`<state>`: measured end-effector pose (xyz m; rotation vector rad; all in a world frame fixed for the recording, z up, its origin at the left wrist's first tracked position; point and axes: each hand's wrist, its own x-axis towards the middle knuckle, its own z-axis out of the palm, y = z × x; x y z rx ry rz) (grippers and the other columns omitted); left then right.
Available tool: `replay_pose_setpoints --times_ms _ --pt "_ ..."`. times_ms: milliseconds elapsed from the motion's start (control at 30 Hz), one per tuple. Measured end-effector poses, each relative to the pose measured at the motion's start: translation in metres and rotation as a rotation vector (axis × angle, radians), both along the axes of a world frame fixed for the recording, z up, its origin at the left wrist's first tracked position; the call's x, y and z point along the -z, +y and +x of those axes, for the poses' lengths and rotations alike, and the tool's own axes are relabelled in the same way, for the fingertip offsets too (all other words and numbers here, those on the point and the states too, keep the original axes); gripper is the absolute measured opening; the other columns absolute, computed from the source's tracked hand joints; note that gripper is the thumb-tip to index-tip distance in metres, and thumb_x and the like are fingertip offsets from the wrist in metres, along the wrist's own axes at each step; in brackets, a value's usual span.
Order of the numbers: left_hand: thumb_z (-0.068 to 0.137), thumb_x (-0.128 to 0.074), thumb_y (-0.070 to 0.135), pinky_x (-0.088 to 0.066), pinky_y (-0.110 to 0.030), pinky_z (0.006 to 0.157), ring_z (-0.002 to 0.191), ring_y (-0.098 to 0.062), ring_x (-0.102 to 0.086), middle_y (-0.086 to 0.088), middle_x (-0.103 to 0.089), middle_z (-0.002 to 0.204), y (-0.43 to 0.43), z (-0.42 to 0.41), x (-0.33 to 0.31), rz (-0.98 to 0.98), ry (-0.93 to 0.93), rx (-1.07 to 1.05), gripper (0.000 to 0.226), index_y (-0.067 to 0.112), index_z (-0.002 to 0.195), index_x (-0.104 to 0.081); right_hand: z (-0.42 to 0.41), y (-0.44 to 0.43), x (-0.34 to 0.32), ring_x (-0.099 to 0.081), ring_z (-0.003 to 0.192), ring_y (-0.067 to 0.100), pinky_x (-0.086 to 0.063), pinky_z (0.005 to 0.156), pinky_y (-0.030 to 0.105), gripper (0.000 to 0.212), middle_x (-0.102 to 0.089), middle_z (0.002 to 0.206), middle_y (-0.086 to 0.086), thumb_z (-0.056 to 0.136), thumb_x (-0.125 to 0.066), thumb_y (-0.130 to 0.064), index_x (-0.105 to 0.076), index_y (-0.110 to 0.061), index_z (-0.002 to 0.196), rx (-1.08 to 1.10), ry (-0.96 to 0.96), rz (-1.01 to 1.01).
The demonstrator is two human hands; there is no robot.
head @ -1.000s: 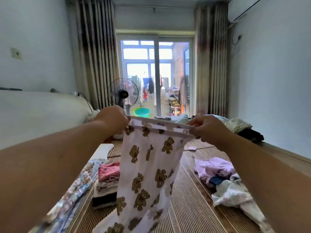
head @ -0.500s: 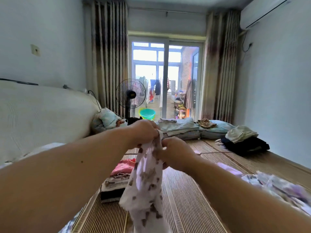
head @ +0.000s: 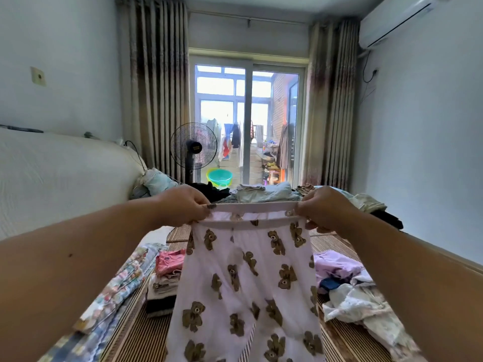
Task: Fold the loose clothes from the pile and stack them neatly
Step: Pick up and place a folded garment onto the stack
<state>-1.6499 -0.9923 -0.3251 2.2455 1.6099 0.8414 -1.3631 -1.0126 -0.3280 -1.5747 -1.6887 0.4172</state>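
White trousers printed with brown bears hang in front of me, stretched wide at the waistband. My left hand pinches the left end of the waistband and my right hand pinches the right end. Below on the left, a stack of folded clothes with a pink piece on top lies on the striped mat. A loose pile of purple, blue and white clothes lies on the right. The trousers hide the middle of the mat.
A floral quilt runs along the left edge by a white padded headboard. Folded bedding and dark clothes lie at the far end. A standing fan and a green basin stand by the glass door.
Half a second ago my hands were close together with the trousers bunched between them. They have moved apart, and the waistband is now stretched flat and wide.
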Motion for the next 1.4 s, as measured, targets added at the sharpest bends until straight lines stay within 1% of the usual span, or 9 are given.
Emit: replay_pose_setpoints --times_ms 133,233,433,567,733,900,1000,1133,1400 --pt "0.088 -0.067 0.013 -0.036 -0.02 0.046 0.052 -0.009 -0.043 -0.002 -0.057 0.072 -0.013 0.005 -0.011 -0.179 -0.197 0.156 0.01 0.018 0.097 -0.067 0.002 -0.003 -0.004 -0.058 0.067 0.021 -0.051 0.064 0.034 0.01 -0.061 0.075 0.011 0.085 -0.06 -0.005 -0.069 0.0 0.085 -0.145 0.184 -0.054" --pt "0.091 -0.059 0.005 -0.03 -0.02 0.043 0.053 -0.012 -0.038 -0.007 -0.054 0.077 -0.021 0.004 -0.015 -0.26 -0.404 0.275 0.013 0.017 0.087 -0.059 0.003 -0.005 -0.001 -0.06 0.066 0.023 -0.05 0.062 0.034 0.022 -0.063 0.078 0.013 0.087 -0.047 0.003 -0.068 -0.003 0.094 -0.354 0.455 -0.139" --pt "0.09 -0.037 -0.012 -0.032 -0.027 0.059 0.06 -0.02 -0.041 -0.014 -0.051 0.081 -0.024 0.003 -0.018 -0.349 -0.609 0.3 0.051 0.019 0.063 -0.068 0.008 -0.012 -0.003 -0.07 0.08 0.02 -0.058 0.068 0.031 0.025 -0.074 0.096 0.006 0.093 -0.057 -0.019 -0.075 -0.032 0.103 -0.656 0.559 -0.137" --pt "0.082 -0.04 -0.011 -0.037 -0.02 0.044 0.047 -0.012 -0.046 -0.007 -0.058 0.063 -0.021 -0.003 -0.019 -0.198 -0.049 0.126 0.048 0.018 0.063 -0.072 0.004 -0.025 -0.01 -0.069 0.075 0.008 -0.056 0.068 0.021 0.026 -0.074 0.086 -0.006 0.073 -0.071 -0.055 -0.076 -0.034 0.087 -0.622 -0.031 0.017" --pt "0.076 -0.049 -0.004 -0.037 -0.018 0.044 0.045 -0.005 -0.045 0.006 -0.057 0.05 -0.017 -0.014 -0.013 -0.129 0.072 0.122 0.038 0.018 0.053 -0.07 -0.007 -0.025 -0.011 -0.051 0.051 -0.008 -0.036 0.048 0.006 0.019 -0.058 0.055 -0.024 0.068 -0.078 -0.049 -0.066 -0.035 0.067 -0.524 -0.523 0.058" --pt "0.054 -0.054 0.025 -0.027 -0.022 0.045 0.044 -0.013 -0.031 0.002 -0.036 0.044 -0.018 -0.026 -0.006 -0.241 -0.015 0.212 0.02 0.017 0.037 -0.046 0.003 -0.023 -0.009 -0.047 0.05 -0.002 -0.036 0.05 0.013 0.028 -0.054 0.053 -0.017 0.077 -0.071 -0.052 -0.062 -0.028 0.065 -0.39 -0.554 0.166" --pt "0.069 -0.066 0.043 -0.029 -0.02 0.047 0.044 -0.009 -0.033 0.005 -0.039 0.046 -0.016 -0.032 -0.003 -0.212 -0.018 0.232 0.043 0.02 0.037 -0.049 0.004 -0.022 -0.01 -0.042 0.049 0.0 -0.035 0.051 0.018 0.035 -0.048 0.051 -0.011 0.08 -0.069 -0.052 -0.061 -0.02 0.067 -0.397 -0.454 0.234" --pt "0.084 -0.071 0.034 -0.03 -0.014 0.047 0.044 -0.003 -0.038 0.011 -0.04 0.044 -0.011 -0.029 -0.007 0.038 0.062 0.184 0.05 0.025 0.038 -0.051 -0.007 -0.024 -0.015 -0.053 0.056 -0.003 -0.047 0.065 0.027 0.012 -0.065 0.067 -0.011 0.078 -0.073 -0.044 -0.069 -0.039 0.068 -0.457 -0.411 0.229" --pt "0.08 -0.074 0.036 -0.033 -0.008 0.042 0.042 0.002 -0.046 0.013 -0.047 0.041 -0.01 -0.031 -0.013 0.185 -0.003 0.104 0.043 0.027 0.04 -0.057 -0.013 -0.033 -0.014 -0.06 0.079 0.003 -0.052 0.075 0.03 0.028 -0.067 0.095 -0.017 0.084 -0.061 -0.056 -0.076 -0.035 0.094 -0.372 -0.925 0.495"
